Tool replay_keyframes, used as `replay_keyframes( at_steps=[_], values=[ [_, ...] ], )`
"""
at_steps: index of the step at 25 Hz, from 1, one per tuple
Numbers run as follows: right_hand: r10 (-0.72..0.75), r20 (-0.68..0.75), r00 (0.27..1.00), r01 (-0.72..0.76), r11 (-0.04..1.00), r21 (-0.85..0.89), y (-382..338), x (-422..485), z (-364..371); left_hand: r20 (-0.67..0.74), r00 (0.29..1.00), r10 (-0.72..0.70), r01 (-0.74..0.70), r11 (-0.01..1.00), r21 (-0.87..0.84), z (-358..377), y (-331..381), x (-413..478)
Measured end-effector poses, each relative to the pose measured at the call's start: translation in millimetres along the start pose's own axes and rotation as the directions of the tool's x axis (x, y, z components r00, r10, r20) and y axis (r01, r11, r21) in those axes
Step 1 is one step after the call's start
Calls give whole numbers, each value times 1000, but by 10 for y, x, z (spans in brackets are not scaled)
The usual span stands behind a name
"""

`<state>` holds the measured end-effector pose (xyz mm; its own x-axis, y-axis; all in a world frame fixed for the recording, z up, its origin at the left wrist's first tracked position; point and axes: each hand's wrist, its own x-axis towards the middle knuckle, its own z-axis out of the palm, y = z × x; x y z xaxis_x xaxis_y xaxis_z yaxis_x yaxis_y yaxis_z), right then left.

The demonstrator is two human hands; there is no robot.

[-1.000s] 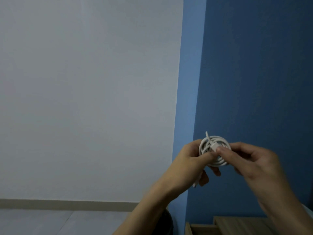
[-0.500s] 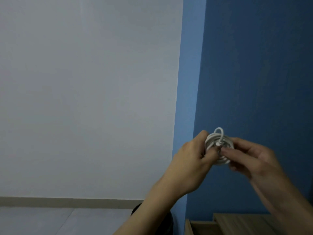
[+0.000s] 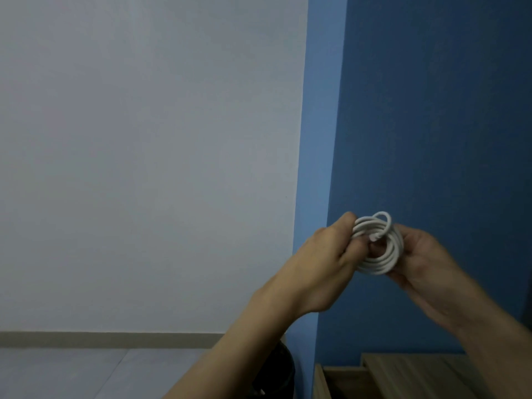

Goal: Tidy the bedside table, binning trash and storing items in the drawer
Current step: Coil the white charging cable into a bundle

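Note:
A coiled white cable [image 3: 380,254] is held up in front of the blue wall, well above the furniture. My left hand [image 3: 325,263] grips the coil's left side with thumb and fingers. On the coil's right side, my right hand [image 3: 423,260] cups it from behind. One cable loop sticks up above the coil, and the plug end lies across its middle. The wooden bedside table [image 3: 408,372] shows only at the bottom right, with a lower wooden edge at its left; I cannot tell if that is the open drawer.
A black bin [image 3: 283,370] stands on the floor below my left forearm, beside the blue wall corner. A white wall fills the left, with a beige skirting board [image 3: 100,339] and a pale floor under it.
Both hands turned the coil and shifted it slightly right and up. The loose end was wound over the coil, and a small loop now stands above it.

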<state>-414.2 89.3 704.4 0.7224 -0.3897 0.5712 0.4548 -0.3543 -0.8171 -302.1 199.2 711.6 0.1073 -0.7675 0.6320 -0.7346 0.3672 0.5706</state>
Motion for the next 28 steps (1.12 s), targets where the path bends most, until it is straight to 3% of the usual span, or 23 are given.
replay_keyframes(
  at_steps=[4,6,8,10,16,20,22,26,28],
  values=[
    [-304,-164,938,225,899,-376,-18,-10,65,69,996,-61,77,962,-264,-63,59,-6],
    [-398,-148,905,248,778,-577,-19,-45,21,45,994,-103,112,946,-303,-87,41,-9],
    [-445,-85,892,220,589,-778,-12,-80,-39,45,988,-147,153,931,-331,-102,9,-13],
    [-461,-48,886,221,513,-829,-18,-92,-62,62,986,-158,170,928,-331,-115,-29,-29],
    [-419,-156,895,237,741,-628,-88,-128,-94,88,989,-122,141,959,-246,-122,-1,-50],
    [-221,-222,950,193,971,-140,-82,-204,73,-1,998,-60,60,993,-106,-131,-18,-45],
    [-128,-206,970,125,992,-31,-81,-226,163,-52,998,-38,36,998,-45,-133,-55,-26],
    [-40,-235,971,41,999,-1,-124,-225,269,-71,997,1,6,995,98,-127,-108,-2],
    [-17,-262,965,21,1000,14,-141,-214,277,-66,998,-3,6,999,49,-138,-96,-31]
  ],
)
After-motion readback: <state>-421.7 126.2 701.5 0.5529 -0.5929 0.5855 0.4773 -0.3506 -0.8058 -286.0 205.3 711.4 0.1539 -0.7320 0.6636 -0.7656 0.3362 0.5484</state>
